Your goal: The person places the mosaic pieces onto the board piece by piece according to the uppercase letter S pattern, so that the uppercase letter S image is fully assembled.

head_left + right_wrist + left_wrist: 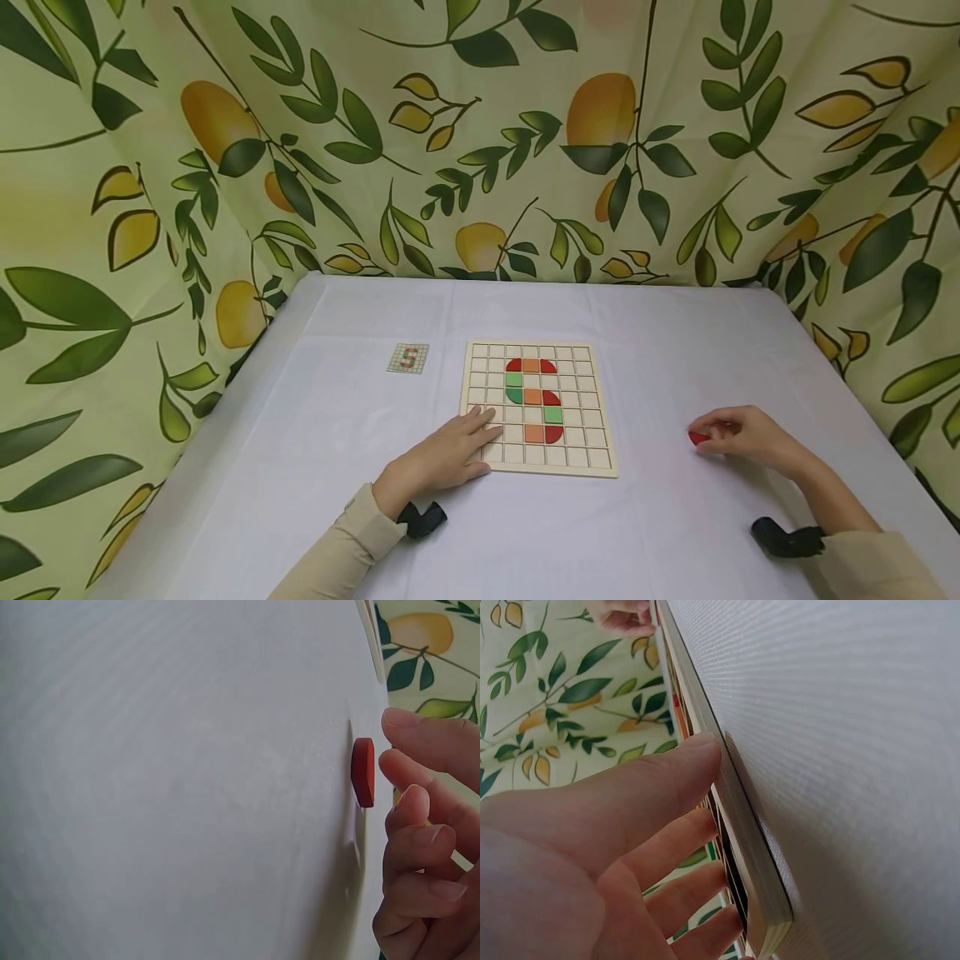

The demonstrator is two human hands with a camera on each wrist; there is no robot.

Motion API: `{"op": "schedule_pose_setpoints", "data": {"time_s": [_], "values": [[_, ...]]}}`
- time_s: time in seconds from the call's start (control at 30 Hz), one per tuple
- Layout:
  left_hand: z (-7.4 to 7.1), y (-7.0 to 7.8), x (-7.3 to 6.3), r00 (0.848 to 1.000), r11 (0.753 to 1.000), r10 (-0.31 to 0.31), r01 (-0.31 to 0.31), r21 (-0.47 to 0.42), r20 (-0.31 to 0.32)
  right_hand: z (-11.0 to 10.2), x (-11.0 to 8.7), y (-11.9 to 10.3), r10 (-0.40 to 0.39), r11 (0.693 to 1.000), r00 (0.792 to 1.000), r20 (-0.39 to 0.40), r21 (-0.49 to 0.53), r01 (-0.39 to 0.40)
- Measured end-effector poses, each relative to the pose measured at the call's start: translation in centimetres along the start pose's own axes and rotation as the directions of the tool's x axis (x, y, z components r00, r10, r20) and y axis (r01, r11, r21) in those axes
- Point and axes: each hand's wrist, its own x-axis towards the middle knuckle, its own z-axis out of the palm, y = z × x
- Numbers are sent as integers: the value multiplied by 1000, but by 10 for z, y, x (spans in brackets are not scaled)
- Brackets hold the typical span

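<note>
My left hand (450, 450) rests on the near left part of a square wooden grid board (604, 442). Its fingers spread over the cells, and the thumb (701, 754) touches the board's near edge. On the board, red, orange and green pieces form a curved S-like figure; an orange square (534, 432) and a red rounded piece (553, 434) make up its lowest row. Right of the board, my right hand (750, 435) hovers with bent fingers over a small red piece (363, 772). That piece lies on the cloth, and the right wrist view shows a gap between it and the fingertips.
A small card (408, 358) printed with a similar S on a grid lies left of the board. White cloth (337, 333) covers the table. Fabric patterned with leaves and fruit (480, 167) hangs behind and at both sides.
</note>
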Motion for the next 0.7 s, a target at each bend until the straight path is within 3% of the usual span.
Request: {"op": "schedule_pose_setpoints", "data": {"time_s": [0.7], "values": [[0,0,-1,1000,1000,8,-8,0,-5,-5,-7,13,80,996,997,19,30,-81]]}}
